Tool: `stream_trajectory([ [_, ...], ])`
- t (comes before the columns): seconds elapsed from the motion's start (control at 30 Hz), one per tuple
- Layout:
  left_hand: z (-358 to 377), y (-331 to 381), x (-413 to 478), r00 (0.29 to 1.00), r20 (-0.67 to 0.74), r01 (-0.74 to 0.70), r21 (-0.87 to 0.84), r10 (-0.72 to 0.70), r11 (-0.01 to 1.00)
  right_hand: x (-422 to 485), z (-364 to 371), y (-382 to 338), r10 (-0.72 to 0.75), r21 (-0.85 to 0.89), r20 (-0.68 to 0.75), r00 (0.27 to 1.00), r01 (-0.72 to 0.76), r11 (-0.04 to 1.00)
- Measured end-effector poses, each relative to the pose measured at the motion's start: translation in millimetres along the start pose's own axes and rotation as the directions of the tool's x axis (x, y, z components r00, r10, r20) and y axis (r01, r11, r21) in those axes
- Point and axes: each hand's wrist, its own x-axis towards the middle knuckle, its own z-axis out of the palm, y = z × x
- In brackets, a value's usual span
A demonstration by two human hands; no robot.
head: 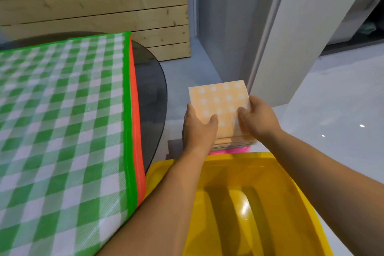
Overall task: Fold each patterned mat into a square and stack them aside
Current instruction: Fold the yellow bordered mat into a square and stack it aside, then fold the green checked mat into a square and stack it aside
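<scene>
Left hand [197, 129] and right hand [257, 118] both grip folded orange mat [220, 97] at its near side edges, thumbs on top, atop stack [234, 141] of folded mats just beyond yellow tub [249, 203]. Green checked mat [62, 120] spread on tabletop [151, 89] at left, over orange-edged mat [137, 131]

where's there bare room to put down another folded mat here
Bare: the dark table strip between the orange mat edge and the table rim; the yellow plastic top between the forearms; the grey floor right of the stack. Crowded: the rest of the table under the green checked mat, and the folded mat stack, gripped by left hand and right hand.
</scene>
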Motion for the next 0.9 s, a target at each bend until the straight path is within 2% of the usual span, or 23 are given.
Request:
stream_trajectory([
  [0.37, -5.4, 10.0, -12.2, 0.999, -0.021, -0.029, 0.035, 0.03, 0.999, -8.4, -2.8, 4.6, 0.018, -0.035, -0.026, 1.0, -0.019, 0.999],
  [0.47, -8.3, 21.8, -25.9, 0.996, -0.084, -0.04, -0.036, 0.037, 0.999, -16.5, -20.0, -1.0, 0.027, -0.04, -0.066, 0.997, -0.029, 0.999],
  [0.57, -10.7, 40.2, -44.0, 0.992, -0.121, -0.034, -0.136, 0.017, 0.99, -33.3, -43.9, -17.6, -0.026, -0.022, -0.095, 0.995, 0.024, 0.999],
  [0.73, -36.9, 90.2, -85.7, 0.999, -0.008, 0.027, -0.361, -0.032, 0.932, -75.7, -89.6, -62.5, -0.127, 0.048, -0.152, 0.98, 0.136, 0.99],
  [0.9, -110.2, 135.0, -116.3, 0.996, 0.029, -0.066, -0.407, 0.085, 0.911, -124.5, -110.1, -123.3, -0.257, 0.038, -0.156, 0.954, 0.266, 0.963],
])
